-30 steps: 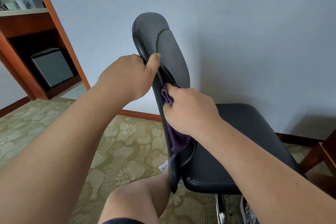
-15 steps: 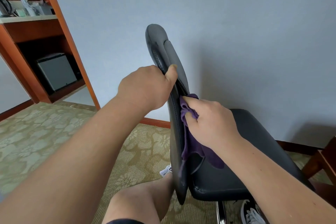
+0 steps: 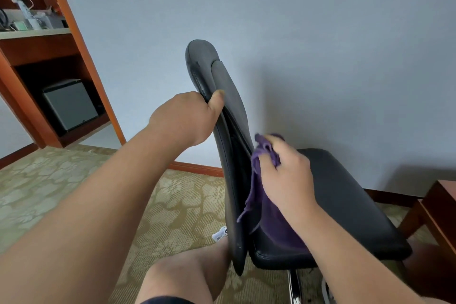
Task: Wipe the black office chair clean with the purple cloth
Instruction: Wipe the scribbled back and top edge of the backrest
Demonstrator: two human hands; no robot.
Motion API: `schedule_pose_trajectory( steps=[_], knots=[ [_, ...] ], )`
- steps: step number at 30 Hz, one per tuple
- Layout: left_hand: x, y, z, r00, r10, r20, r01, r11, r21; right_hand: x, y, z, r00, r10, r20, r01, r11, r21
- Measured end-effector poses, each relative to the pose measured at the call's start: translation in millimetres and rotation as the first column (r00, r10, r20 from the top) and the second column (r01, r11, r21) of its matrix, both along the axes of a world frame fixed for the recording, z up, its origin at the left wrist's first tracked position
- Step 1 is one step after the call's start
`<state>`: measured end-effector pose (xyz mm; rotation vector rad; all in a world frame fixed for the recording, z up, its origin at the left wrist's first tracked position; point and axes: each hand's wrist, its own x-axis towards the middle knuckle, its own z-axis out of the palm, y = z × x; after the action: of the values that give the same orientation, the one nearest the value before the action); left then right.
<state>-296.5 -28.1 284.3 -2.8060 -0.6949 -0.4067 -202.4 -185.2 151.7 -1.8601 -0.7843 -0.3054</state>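
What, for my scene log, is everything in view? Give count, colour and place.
black padded office chair: 1, black, centre, backrest edge-on to camera
purple cloth: 1, purple, at backrest's front, hanging toward seat
reddish-brown wooden shelf unit: 1, far left
grey box-shaped appliance: 1, grey, lower shelf
small devices and cables: several, white-grey, upper shelf
brown wooden furniture: 1, right edge
patterned beige carpet: floor
left hand: grips backrest's edge
right hand: holds cloth
bare knee: 1, bottom centre
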Motion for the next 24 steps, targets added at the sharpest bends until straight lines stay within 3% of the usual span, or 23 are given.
schedule_pose_trajectory(
  steps=[4,11,14,19,24],
  knots=[
    [2,1,0,0.999,-0.010,-0.042,0.013,0.998,0.063,-4,34,45,0.985,0.029,0.169,-0.051,0.990,0.128],
    [0,3,-6,0.999,-0.008,-0.045,0.015,0.987,0.159,6,47,4,0.955,-0.030,0.294,0.047,0.998,-0.050],
    [0,5,-6,1.000,-0.006,-0.027,0.009,0.992,0.129,13,35,-23,0.959,-0.049,0.279,0.082,0.991,-0.108],
    [4,6,-7,1.000,-0.016,0.006,0.015,0.994,0.110,17,8,-56,0.992,-0.050,0.112,0.082,0.949,-0.304],
    [4,3,-7,0.993,-0.008,0.119,0.007,1.000,0.012,7,23,-6,0.989,0.013,0.150,0.008,0.991,-0.135]
  ],
)
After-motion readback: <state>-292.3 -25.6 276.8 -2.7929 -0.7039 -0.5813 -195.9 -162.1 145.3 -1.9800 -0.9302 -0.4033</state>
